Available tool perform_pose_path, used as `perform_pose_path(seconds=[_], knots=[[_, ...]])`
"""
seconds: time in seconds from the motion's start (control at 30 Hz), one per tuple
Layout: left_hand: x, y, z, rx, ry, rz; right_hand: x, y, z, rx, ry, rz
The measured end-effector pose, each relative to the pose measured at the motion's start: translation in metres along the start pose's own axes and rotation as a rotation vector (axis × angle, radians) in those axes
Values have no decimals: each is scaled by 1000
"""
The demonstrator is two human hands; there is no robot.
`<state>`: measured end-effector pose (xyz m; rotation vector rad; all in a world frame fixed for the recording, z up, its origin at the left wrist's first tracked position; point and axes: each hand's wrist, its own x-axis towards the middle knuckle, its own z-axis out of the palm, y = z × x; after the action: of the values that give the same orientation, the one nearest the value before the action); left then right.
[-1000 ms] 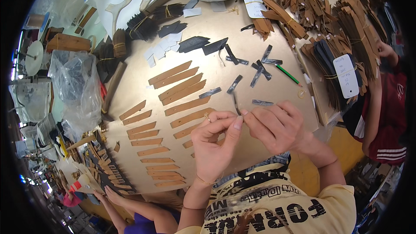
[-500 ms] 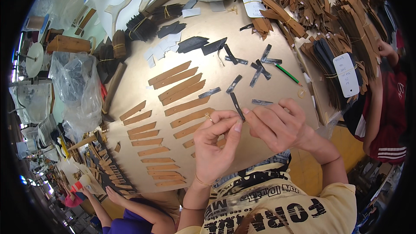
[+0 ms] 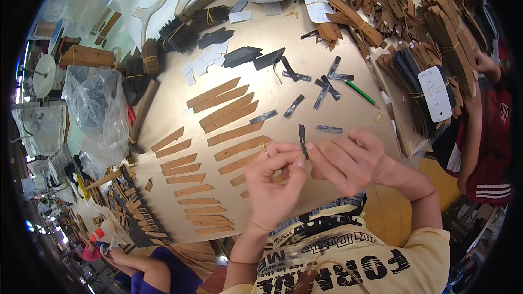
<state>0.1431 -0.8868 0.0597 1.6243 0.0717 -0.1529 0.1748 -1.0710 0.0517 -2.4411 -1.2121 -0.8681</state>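
Now black strip (image 3: 302,134) swung from 11 to 12 o'clock; left hand (image 3: 274,184) pinches lower end; right hand (image 3: 351,163) curled alongside, grip unclear; handling unfinished.

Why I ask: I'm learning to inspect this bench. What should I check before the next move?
1. Dark strip held by the left hand: ok.
2. Right hand close beside the strip: ok.
3. Right hand's fingers gripping the strip: cannot tell.
4. Grey-black pieces all lying separately: not ok, some overlap.
5. Brown strips all in full view: not ok, the left hand hides parts.
6. Green pencil apart from both hands: ok.
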Motion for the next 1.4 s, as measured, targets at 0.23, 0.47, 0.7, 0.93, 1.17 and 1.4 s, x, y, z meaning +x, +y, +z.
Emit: perform_pose_path(seconds=[0.23,0.47,0.7,0.93,1.17,1.4], knots=[[-6,0,10,94,168,150,0,-5,7,64,37,207],[-2,3,8,270,136,238,0,-16,3,178,-54,364],[-5,1,12,305,161,242,-2,-20,7,256,-6,411],[-10,-8,10,243,133,136,-6,-25,22,213,54,421],[-4,-16,8,-163,132,-48,-1,-19,9,475,-128,595],[6,-9,-17,-330,-66,-375,6,-8,-2,920,-247,824]])
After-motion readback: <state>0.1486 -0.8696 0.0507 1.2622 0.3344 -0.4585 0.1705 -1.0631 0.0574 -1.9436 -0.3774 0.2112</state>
